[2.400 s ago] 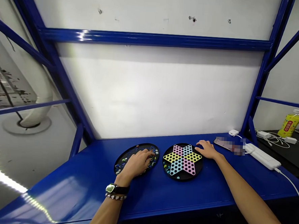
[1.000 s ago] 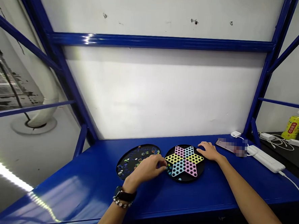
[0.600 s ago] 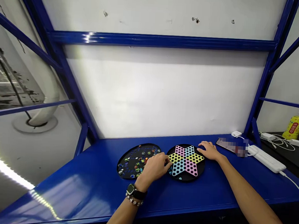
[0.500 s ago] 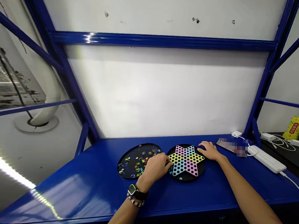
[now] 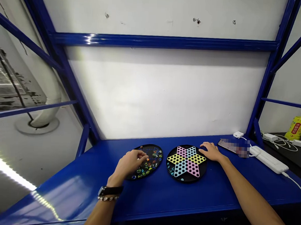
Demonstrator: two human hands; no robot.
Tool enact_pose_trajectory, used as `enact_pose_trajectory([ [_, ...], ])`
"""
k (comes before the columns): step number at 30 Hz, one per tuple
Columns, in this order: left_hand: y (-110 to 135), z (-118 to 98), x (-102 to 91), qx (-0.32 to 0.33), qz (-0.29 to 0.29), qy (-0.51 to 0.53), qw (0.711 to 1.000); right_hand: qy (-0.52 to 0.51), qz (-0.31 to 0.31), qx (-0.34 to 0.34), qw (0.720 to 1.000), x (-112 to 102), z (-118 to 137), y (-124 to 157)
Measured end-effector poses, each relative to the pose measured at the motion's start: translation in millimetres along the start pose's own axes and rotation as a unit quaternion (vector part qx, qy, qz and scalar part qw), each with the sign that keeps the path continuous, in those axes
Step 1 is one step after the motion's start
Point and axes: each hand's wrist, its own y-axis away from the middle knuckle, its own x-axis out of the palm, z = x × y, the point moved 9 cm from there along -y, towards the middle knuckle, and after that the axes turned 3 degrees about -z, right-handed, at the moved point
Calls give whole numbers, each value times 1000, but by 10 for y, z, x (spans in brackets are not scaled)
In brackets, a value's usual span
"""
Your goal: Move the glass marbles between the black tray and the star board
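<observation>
Head cam: left hand (image 5: 130,162) hung over the round black tray (image 5: 148,149) of shiny multicoloured marbles (image 5: 150,167), fingers curled; couldn't tell if that grip held one. Right hand (image 5: 210,151) was loosely spread, nothing gripped, fingertips at the rim of the round black board (image 5: 202,170) with the pink, pale-blue and yellow perforated star (image 5: 185,160). Tray and board sat side by side, apart, on the glossy blue table (image 5: 139,203).
</observation>
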Motion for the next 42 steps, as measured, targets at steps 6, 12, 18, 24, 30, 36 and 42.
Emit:
enact_pose_trajectory([
  [6,-64,185,194,49,47,66,995,-3,0,-5,1000,13,-9,-11],
  [12,-104,11,90,78,-25,61,995,6,-6,-1,1000,25,-40,-33],
  [18,-285,-363,214,122,13,-1,992,7,0,2,1000,13,-23,-19],
  [24,-233,-252,220,124,41,85,988,1,-6,-4,1000,15,-15,-18],
  [30,-98,177,4,92,12,174,980,3,-6,-3,1000,31,-44,-40],
  [36,79,282,100,68,128,120,982,6,-1,-4,1000,30,-43,-25],
  [42,75,141,284,81,163,65,981,12,-3,-4,1000,36,-56,-37],
])
